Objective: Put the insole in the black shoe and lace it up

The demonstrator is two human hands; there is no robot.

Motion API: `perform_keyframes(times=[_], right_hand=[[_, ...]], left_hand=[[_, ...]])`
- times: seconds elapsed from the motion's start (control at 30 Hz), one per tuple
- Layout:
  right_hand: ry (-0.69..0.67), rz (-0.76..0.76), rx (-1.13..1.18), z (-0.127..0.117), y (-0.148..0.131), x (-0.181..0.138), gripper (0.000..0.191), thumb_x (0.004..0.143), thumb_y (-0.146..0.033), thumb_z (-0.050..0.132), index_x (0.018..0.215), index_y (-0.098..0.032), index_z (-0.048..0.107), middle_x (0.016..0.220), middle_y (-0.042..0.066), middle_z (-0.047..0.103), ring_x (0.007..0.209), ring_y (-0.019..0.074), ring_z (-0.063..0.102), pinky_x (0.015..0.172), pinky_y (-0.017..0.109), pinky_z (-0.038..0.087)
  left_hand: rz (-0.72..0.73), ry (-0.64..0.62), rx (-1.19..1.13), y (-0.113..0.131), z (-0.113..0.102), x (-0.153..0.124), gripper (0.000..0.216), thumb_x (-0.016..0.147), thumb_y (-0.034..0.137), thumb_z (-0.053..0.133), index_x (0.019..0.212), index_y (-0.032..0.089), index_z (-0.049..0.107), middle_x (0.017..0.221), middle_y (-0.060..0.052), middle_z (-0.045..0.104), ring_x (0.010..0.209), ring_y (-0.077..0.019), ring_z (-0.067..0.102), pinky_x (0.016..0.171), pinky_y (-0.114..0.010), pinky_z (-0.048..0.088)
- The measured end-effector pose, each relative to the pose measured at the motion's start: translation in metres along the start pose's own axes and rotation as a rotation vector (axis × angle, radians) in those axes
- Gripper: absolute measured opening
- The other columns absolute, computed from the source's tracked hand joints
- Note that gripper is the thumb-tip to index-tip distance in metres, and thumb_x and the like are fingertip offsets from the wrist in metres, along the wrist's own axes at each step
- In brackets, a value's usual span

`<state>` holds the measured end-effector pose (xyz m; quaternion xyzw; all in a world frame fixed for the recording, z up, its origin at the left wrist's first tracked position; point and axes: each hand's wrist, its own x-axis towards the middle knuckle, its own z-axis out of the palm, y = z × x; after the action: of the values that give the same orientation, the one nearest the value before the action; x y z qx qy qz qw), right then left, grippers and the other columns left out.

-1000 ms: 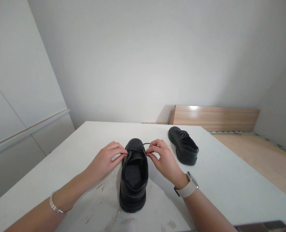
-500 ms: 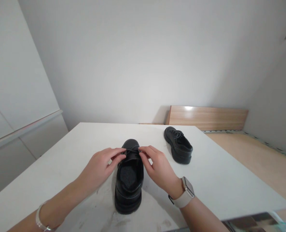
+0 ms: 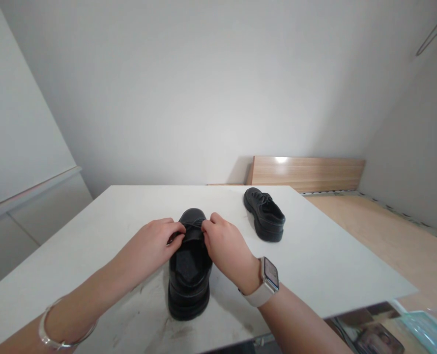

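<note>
A black lace-up shoe (image 3: 189,275) stands on the white table (image 3: 325,255), heel toward me. My left hand (image 3: 152,247) and my right hand (image 3: 221,243) meet over its lacing, fingers curled and pinched on the thin black shoelace (image 3: 193,224). The fingertips nearly touch each other above the tongue. A silver bangle is on my left wrist and a watch with a pale strap on my right. Most of the lace is hidden under my fingers.
A second black shoe (image 3: 264,220) lies on the table to the right, further back. A wooden board (image 3: 306,173) leans against the wall beyond the table. Wooden floor lies to the right. Smudges mark the table near the front edge.
Both hands have drawn together over the shoe's lacing; the lace loop seen by my right fingers is now hidden. The view has shifted right.
</note>
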<state>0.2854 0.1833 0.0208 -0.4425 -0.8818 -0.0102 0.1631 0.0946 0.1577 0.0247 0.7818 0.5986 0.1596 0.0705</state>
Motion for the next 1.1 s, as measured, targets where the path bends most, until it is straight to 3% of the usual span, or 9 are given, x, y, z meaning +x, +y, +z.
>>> perform_keyframes(times=[0.1, 0.17, 0.3, 0.4, 0.53, 0.67, 0.77, 0.97, 1.1], right_hand=[[0.024, 0.017, -0.052, 0.000, -0.004, 0.002, 0.018, 0.098, -0.012, 0.046, 0.092, -0.017, 0.063, 0.095, 0.007, 0.060, 0.079, 0.0198, 0.059, 0.059, 0.029, 0.042], [0.072, 0.004, -0.028, -0.002, -0.006, 0.004, 0.015, 0.097, -0.012, 0.049, 0.093, -0.018, 0.062, 0.100, 0.008, 0.060, 0.088, 0.0220, 0.059, 0.060, 0.029, 0.042], [0.275, -0.082, 0.364, -0.017, -0.011, 0.011, 0.011, 0.097, -0.009, 0.050, 0.096, -0.018, 0.056, 0.097, 0.006, 0.059, 0.085, 0.0187, 0.057, 0.070, 0.030, 0.046], [0.546, -0.198, 0.703, -0.035, -0.017, 0.019, 0.010, 0.100, -0.013, 0.045, 0.096, -0.019, 0.052, 0.094, 0.004, 0.058, 0.084, 0.0159, 0.057, 0.076, 0.030, 0.048], [0.676, -0.279, 0.887, -0.047, -0.024, 0.026, 0.010, 0.100, -0.014, 0.047, 0.098, -0.020, 0.054, 0.094, 0.002, 0.058, 0.087, 0.0141, 0.059, 0.079, 0.029, 0.050], [0.757, -0.274, 0.862, -0.043, -0.026, 0.028, 0.012, 0.097, -0.011, 0.052, 0.095, -0.020, 0.060, 0.100, 0.003, 0.055, 0.097, 0.0152, 0.057, 0.087, 0.030, 0.049], [0.805, -0.251, 0.888, -0.041, -0.024, 0.029, 0.010, 0.095, -0.012, 0.057, 0.093, -0.020, 0.062, 0.099, 0.003, 0.055, 0.098, 0.0151, 0.055, 0.086, 0.029, 0.049], [0.632, -0.167, 1.277, -0.028, -0.021, 0.036, 0.006, 0.091, -0.022, 0.064, 0.094, -0.020, 0.060, 0.094, 0.002, 0.060, 0.083, 0.0132, 0.061, 0.079, 0.029, 0.053], [0.475, -0.143, 1.502, -0.016, -0.013, 0.039, 0.017, 0.087, -0.028, 0.068, 0.099, -0.019, 0.060, 0.087, 0.001, 0.065, 0.080, 0.0139, 0.063, 0.080, 0.030, 0.052]], left_hand=[[0.002, 0.022, 0.020, 0.001, 0.002, 0.002, 0.027, 0.091, 0.026, 0.046, 0.089, 0.017, 0.071, 0.085, -0.007, 0.067, 0.078, -0.0230, 0.064, 0.073, -0.035, 0.047], [0.050, 0.120, -0.015, 0.003, 0.000, 0.003, 0.028, 0.092, 0.028, 0.045, 0.086, 0.018, 0.070, 0.087, -0.007, 0.065, 0.078, -0.0221, 0.062, 0.073, -0.034, 0.047], [0.186, 0.478, -0.189, 0.017, -0.028, 0.010, 0.025, 0.095, 0.033, 0.046, 0.086, 0.020, 0.066, 0.087, -0.004, 0.063, 0.080, -0.0187, 0.061, 0.075, -0.030, 0.047], [0.134, 0.728, -0.297, 0.035, -0.056, 0.014, 0.020, 0.095, 0.036, 0.054, 0.089, 0.021, 0.065, 0.082, -0.001, 0.065, 0.076, -0.0167, 0.061, 0.073, -0.027, 0.047], [0.140, 0.650, -0.481, 0.050, -0.068, 0.017, 0.019, 0.093, 0.036, 0.058, 0.090, 0.019, 0.067, 0.076, 0.000, 0.067, 0.068, -0.0142, 0.063, 0.066, -0.023, 0.048], [0.100, 0.587, -0.727, 0.047, -0.054, 0.018, 0.023, 0.090, 0.042, 0.065, 0.092, 0.019, 0.067, 0.079, -0.001, 0.070, 0.070, -0.0162, 0.067, 0.067, -0.025, 0.053], [0.087, 0.467, -0.992, 0.040, -0.047, 0.018, 0.031, 0.086, 0.048, 0.071, 0.095, 0.020, 0.066, 0.078, 0.000, 0.070, 0.069, -0.0166, 0.067, 0.071, -0.027, 0.056], [0.130, 0.315, -1.106, 0.032, -0.043, 0.017, 0.029, 0.089, 0.045, 0.070, 0.096, 0.018, 0.065, 0.072, 0.000, 0.066, 0.070, -0.0129, 0.062, 0.068, -0.022, 0.050], [0.107, 0.368, -1.047, 0.027, -0.040, 0.016, 0.027, 0.087, 0.041, 0.073, 0.098, 0.017, 0.068, 0.075, -0.002, 0.067, 0.073, -0.0138, 0.062, 0.070, -0.023, 0.050]])
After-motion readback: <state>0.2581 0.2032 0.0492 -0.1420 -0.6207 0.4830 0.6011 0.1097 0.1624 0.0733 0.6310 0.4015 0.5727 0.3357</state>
